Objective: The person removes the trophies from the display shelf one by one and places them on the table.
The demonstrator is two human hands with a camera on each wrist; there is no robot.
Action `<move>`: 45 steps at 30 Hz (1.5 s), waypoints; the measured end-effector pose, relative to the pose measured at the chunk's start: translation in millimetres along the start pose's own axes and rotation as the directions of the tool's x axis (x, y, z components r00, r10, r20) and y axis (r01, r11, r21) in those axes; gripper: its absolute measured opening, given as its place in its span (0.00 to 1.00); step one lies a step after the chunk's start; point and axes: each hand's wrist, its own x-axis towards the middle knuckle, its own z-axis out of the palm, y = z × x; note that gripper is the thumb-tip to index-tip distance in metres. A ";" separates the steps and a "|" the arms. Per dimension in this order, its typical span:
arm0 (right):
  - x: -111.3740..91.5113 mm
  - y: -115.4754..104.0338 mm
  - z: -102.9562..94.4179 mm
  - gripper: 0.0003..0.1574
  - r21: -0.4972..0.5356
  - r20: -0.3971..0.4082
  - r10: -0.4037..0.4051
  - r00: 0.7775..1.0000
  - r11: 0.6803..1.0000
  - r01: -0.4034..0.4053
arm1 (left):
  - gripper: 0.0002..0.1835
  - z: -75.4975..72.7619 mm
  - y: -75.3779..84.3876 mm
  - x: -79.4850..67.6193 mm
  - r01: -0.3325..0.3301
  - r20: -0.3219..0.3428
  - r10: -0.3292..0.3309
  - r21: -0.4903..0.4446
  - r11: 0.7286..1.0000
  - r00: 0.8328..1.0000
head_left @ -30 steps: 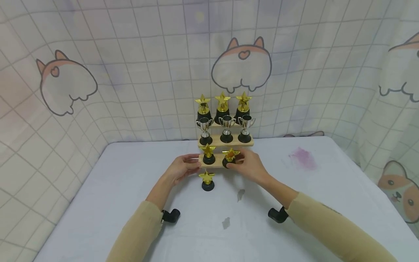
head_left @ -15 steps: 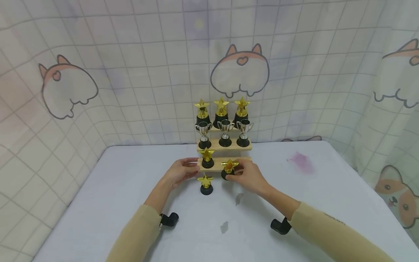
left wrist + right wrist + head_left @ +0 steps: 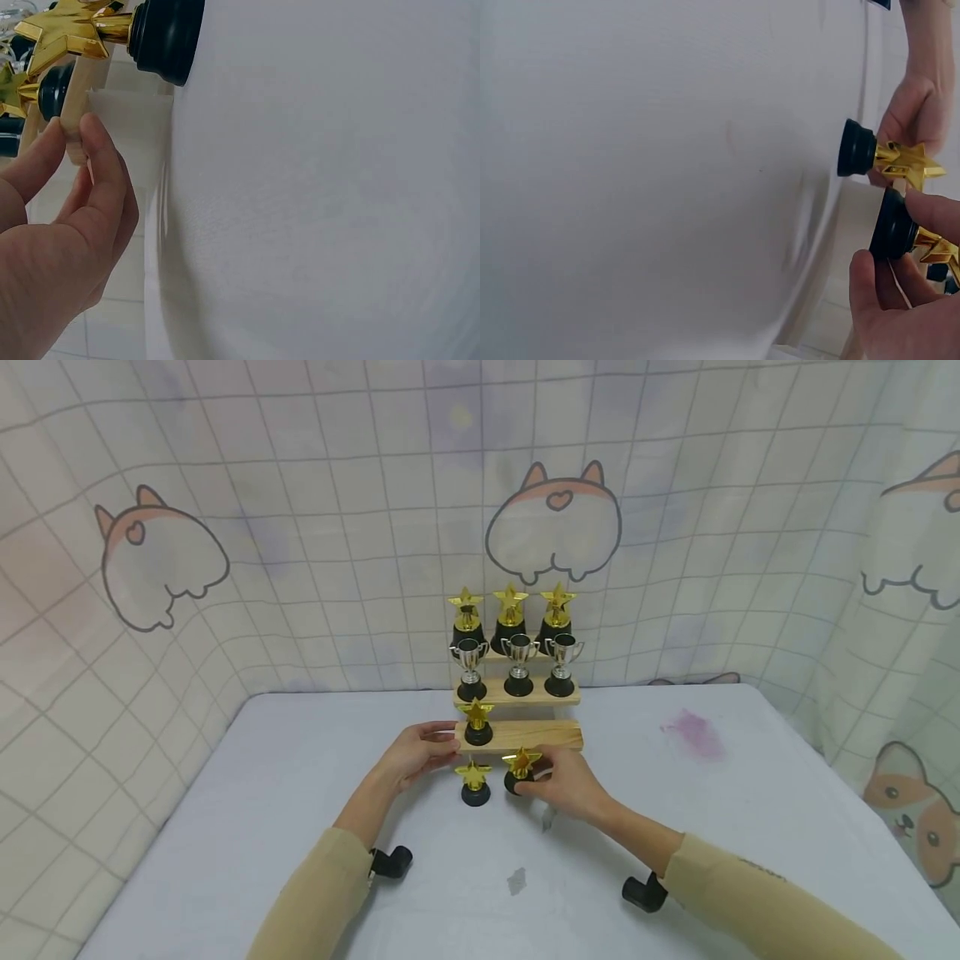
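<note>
The right hand (image 3: 564, 781) is pinching a gold star (image 3: 521, 768) by its black base, before the lowest shelf (image 3: 536, 737); the left hand (image 3: 416, 753) is gripping that shelf's end. A careless sideways swing could be toppling the neighbouring star (image 3: 474, 783) standing on the desk (image 3: 300, 777); a left-hand tug could be shaking the shelf. Six gold stars and three silver cups (image 3: 518, 664) are showing.

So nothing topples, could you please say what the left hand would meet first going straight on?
Past the pale wooden shelf it pinches, the left hand would probably meet the gold, black-based star trophy on that shelf's left end; depth is unclear.
</note>
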 end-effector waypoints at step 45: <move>4.8 20.5 12.7 0.30 -0.163 0.007 -0.003 1.000 0.987 0.004 | 0.28 -0.1 -2.7 1.2 -0.013 0.008 0.013 -0.026 1.000 1.000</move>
